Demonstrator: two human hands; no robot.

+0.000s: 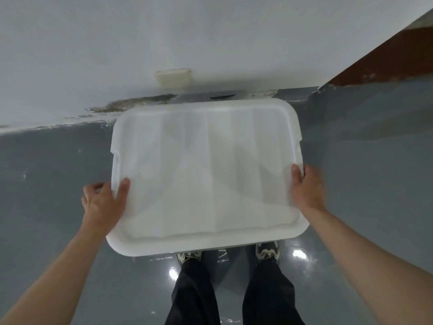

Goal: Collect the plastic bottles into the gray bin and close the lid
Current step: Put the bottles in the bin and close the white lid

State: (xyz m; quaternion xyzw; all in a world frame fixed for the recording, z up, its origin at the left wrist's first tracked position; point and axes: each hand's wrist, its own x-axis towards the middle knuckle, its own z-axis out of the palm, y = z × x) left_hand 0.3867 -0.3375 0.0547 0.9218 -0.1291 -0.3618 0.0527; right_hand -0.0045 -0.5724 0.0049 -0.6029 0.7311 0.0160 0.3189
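Note:
A large white translucent lid fills the middle of the view, held flat and level in front of me. My left hand grips its left edge, thumb on top. On the opposite side my right hand grips the right edge the same way. The lid hides whatever is under it: I cannot see the gray bin or any plastic bottles.
A glossy gray floor spreads around me. A white wall with a cream socket plate rises just beyond the lid. My two shoes and dark trouser legs stand below the lid's near edge. A brown surface is at the far right.

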